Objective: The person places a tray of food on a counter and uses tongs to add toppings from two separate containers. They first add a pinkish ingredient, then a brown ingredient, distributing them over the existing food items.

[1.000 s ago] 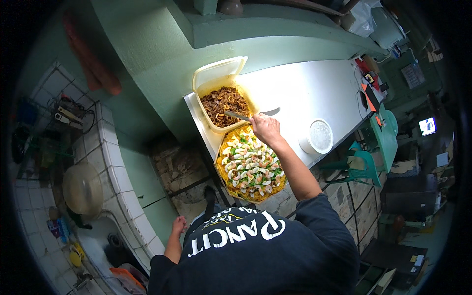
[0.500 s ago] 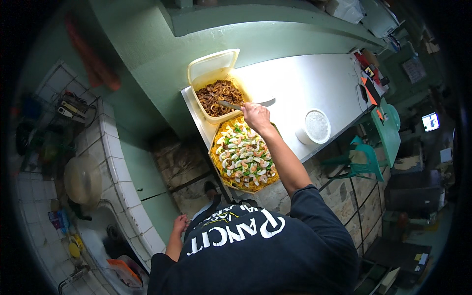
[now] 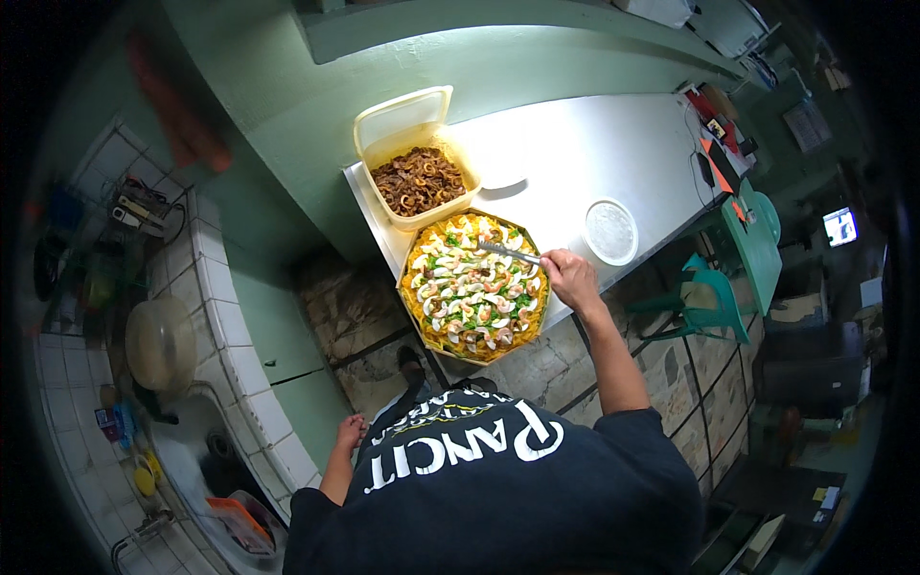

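Fingers of right hand [image 3: 567, 278] curled round the handle of a metal utensil [image 3: 508, 253], pinching it; can't tell spoon or fork at this size. Working end sits over the upper right part of the noodle tray [image 3: 473, 286], tip low over the toppings or touching them; contact unclear.

Left hand [image 3: 350, 434] hangs down at the person's side, well apart from the bench, holding nothing; fingers look loosely relaxed, detail too small to confirm.

Step in hand, my read: topping or arranging garnish on the tray with the utensil. Next move likely calls for a level, light pass so the layout isn't dragged, and a short reach up-left if more of the brown topping is wanted.

Noodle tray: wide, many-sided, golden rim, packed with yellow noodles, covered in pale egg slices, green bits and pinkish pieces in rough rings. It sits at the near edge of the white bench [image 3: 594, 153], overhanging slightly toward the person.

Just beyond it, touching or nearly so, a yellowish plastic tub [image 3: 422, 182] of dark brown fried bits, lid [image 3: 402, 113] flipped up behind. Round white lid [image 3: 610, 232] lies to the right of the hand. Green plastic chair [image 3: 704, 299] below the bench edge. Tiled sink counter [image 3: 220, 316] at far left.
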Demonstrator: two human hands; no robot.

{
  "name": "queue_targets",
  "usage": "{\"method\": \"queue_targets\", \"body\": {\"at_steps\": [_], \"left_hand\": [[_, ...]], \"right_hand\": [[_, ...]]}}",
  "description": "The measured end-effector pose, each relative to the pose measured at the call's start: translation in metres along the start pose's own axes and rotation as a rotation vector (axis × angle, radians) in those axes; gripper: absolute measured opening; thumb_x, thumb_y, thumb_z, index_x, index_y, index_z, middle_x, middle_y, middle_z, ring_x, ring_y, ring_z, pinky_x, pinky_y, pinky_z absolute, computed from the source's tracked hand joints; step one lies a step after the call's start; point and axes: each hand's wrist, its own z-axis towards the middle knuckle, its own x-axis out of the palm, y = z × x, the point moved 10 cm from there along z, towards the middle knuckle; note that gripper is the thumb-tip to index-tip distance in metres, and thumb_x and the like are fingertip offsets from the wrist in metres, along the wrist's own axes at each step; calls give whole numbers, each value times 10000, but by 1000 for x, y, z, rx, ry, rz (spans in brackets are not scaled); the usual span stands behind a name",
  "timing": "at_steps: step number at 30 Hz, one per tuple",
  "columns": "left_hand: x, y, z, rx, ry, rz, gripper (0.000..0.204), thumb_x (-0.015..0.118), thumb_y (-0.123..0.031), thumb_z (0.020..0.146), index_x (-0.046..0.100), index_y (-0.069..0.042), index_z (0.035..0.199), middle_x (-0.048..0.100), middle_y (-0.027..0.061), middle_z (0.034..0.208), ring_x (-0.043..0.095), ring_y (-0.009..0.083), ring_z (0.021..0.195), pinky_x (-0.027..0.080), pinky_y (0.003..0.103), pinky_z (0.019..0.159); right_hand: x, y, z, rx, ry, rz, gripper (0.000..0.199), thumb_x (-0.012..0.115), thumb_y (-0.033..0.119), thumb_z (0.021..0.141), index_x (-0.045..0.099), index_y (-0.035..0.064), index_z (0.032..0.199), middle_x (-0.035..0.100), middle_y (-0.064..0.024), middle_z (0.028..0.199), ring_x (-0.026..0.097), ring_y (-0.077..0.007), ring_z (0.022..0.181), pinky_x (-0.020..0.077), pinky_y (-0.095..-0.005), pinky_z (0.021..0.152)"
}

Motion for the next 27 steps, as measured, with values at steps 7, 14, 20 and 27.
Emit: {"method": "queue_targets", "body": {"at_steps": [7,14,20,27], "left_hand": [[-2,-16,16,21,24,-54,281,535,-299,958,571,-197,1217,642,-23,919,595,120,680,460,324,575],[-1,-11,11,76,-17,16,271,553,-282,949,598,-181,1196,639,-28,897,589,111,670,456,311,532],[1,3,4,23,-31,56,280,547,-290,952,600,-187,1207,637,-16,908,591,123,718,438,315,539],[1,14,-2,-22,-34,-135,291,529,-307,960,584,-206,1227,632,-24,936,577,124,702,443,332,599]], "right_hand": [[15,6,-10,-66,-1,-133,217,570,275,915,707,106,902,658,-80,879,663,-298,772,520,-414,707],[-12,36,31,-146,-154,95,217,556,259,924,692,90,940,667,-98,876,663,-310,750,523,-407,673],[67,115,104,-318,-44,-139,226,534,252,946,646,67,882,628,-116,848,659,-318,716,524,-443,658],[115,159,121,-427,64,-266,268,529,268,947,634,29,889,626,-130,868,662,-314,783,523,-460,676]]}}
